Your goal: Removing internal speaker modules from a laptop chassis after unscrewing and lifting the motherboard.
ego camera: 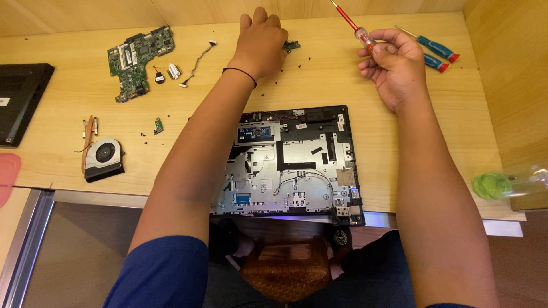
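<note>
Small green circuit board [291, 45], near the table's [342, 80] far edge, was touched by the curled left hand [260, 40], grip unconfirmed; judged light, stiff, fragile, best held by edges; red-handled screwdriver [357, 29] was clamped in the right hand [394, 65].

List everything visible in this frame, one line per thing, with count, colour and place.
Laptop base: 1, black and silver, opened, table centre front.
Circuit board: 1, green, far left.
Small board: 1, green, at left fingertips.
Fan: 1, black and grey, left front.
Cable: 1, grey, beside circuit board.
Spare screwdrivers: 2, blue and red, far right.
Bottle: 1, green, right edge.
Table: 1, light wood.
Left hand: on small board.
Right hand: holding red screwdriver.
</note>
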